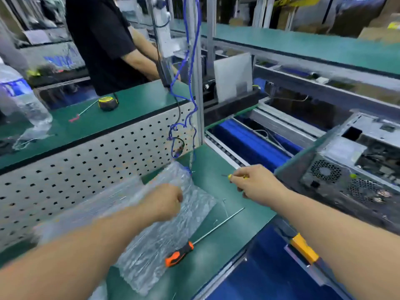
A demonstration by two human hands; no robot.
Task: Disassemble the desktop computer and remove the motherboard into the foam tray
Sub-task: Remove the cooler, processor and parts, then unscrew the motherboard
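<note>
Sitting at the right edge of the frame, the desktop computer lies tilted on its side, a grey metal case with its side panel off, so that dark cables and parts show inside. Its rear face points toward the lower left, with round fan grilles and a small green spot just beside them. The case is blurred and its far corner runs out of the frame.

Both forearms reach in from the bottom corners over the green bench. The left hand hovers at centre, fingers curled into a loose fist over a sheet of clear bubble wrap; blur hides whether it pinches the sheet. The right hand, just left of the case, pinches a small yellow-handled screwdriver between thumb and fingertips, its thin tip pointing left.

An orange and black screwdriver lies on the bench, its handle on the wrap's edge and its long shaft pointing to the upper right.

At upper left, a person in a black shirt stands behind a second green bench that carries a yellow tape measure and a water bottle.
</note>
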